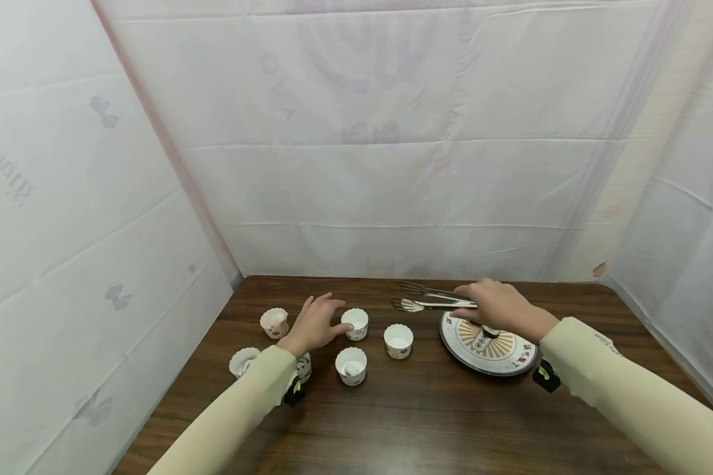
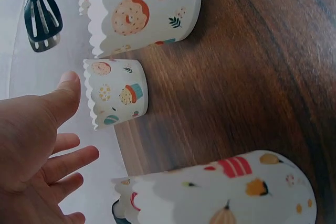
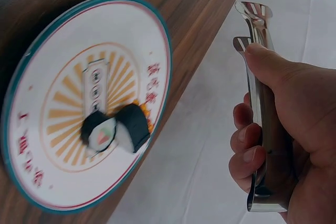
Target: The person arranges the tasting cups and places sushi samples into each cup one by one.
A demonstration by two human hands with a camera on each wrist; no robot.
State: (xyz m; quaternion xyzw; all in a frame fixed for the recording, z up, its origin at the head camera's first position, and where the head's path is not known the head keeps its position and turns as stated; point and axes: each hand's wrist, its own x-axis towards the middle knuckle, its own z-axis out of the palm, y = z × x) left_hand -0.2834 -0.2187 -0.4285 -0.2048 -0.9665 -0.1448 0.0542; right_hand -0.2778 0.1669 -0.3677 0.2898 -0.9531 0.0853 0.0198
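Note:
My right hand (image 1: 499, 307) grips metal tongs (image 3: 273, 135) near their closed end, the slotted heads pointing left. Below the tongs, two sushi rolls (image 3: 133, 127) wrapped in dark seaweed sit on a round white plate (image 3: 58, 35) with a teal rim and a sunburst print. The left hand (image 1: 313, 324) hovers over the paper cups with fingers spread and holds nothing. Its thumb is close to the scalloped rim of one white printed cup (image 2: 121, 93), and the forearm partly covers another cup (image 1: 304, 368).
More cups stand around the left hand: one at the back left (image 1: 274, 322), one at the front left (image 1: 243, 362), one in front (image 1: 351, 367) and one toward the plate (image 1: 399, 342). The brown wooden table (image 1: 392, 429) backs onto a pale hanging sheet (image 1: 362, 185).

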